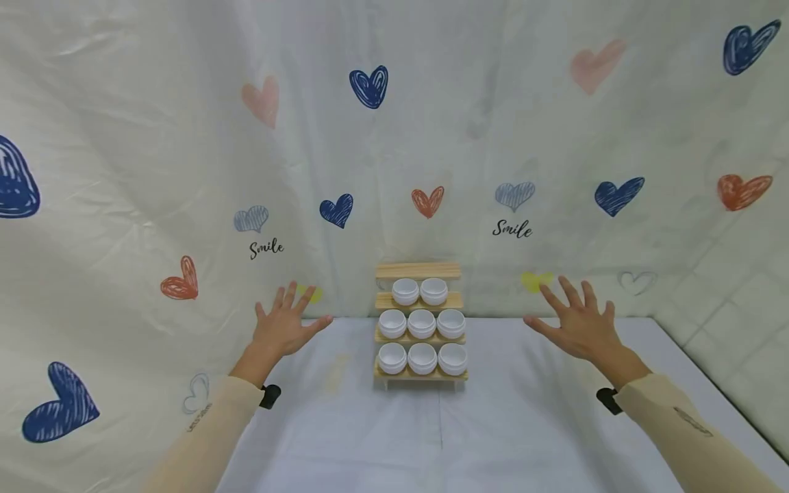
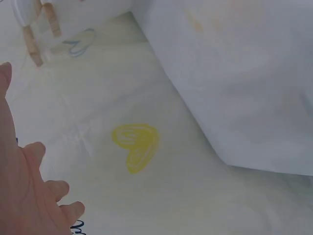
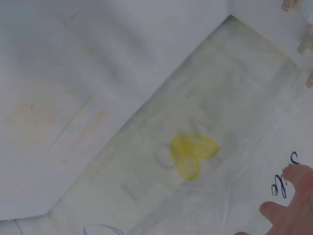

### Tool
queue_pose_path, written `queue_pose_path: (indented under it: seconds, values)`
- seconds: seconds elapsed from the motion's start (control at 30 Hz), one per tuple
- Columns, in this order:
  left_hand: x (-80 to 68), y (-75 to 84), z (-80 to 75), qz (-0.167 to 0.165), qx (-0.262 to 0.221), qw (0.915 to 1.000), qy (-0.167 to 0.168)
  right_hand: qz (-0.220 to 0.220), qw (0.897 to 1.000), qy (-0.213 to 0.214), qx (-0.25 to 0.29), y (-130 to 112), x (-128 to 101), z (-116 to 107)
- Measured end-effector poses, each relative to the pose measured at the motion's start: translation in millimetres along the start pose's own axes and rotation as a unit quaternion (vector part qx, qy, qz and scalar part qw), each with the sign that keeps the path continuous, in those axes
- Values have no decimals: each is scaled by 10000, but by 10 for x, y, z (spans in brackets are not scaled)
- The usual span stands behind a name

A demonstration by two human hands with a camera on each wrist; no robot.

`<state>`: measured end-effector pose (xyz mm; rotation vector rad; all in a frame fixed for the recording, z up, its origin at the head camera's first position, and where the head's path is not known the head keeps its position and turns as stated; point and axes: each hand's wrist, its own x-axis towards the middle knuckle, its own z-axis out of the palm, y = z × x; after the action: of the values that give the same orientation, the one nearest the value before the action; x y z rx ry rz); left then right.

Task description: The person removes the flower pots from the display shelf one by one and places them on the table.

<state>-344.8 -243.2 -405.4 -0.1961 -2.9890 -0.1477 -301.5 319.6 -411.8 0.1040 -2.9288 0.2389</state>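
My left hand (image 1: 282,330) is held up over the left part of the table with its fingers spread, touching nothing. On the other side my right hand (image 1: 582,329) is raised in the same way, fingers apart and holding nothing. Between them, at the back of the table, stands a tiered wooden rack (image 1: 419,271). Several small white bowls (image 1: 422,358) sit in rows on its lower three tiers; the top tier bears none. In the left wrist view, part of the left palm (image 2: 24,196) shows at the edge. Some right fingers (image 3: 298,176) show in the right wrist view.
A white cloth covers the table (image 1: 394,431). Behind it hangs a pale curtain (image 1: 431,137) printed with hearts and the word Smile, close to the rack's back. A white brick-patterned wall (image 1: 733,329) runs along the right side.
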Motion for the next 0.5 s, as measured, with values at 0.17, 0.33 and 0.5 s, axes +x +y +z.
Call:
queue_pose_path:
  seconds: [0.17,0.33,0.5]
  values:
    - [-71,62,67,18,-29,9999,100,-54,10000,-4,-27,-63,-69,21]
    - [-180,91,198,141,48,9996,237,-139,9999,-44,37,-148,-132,90]
    - [-303,117,280,254,-134,9990,338,-245,9997,77,-64,-245,-190,130]
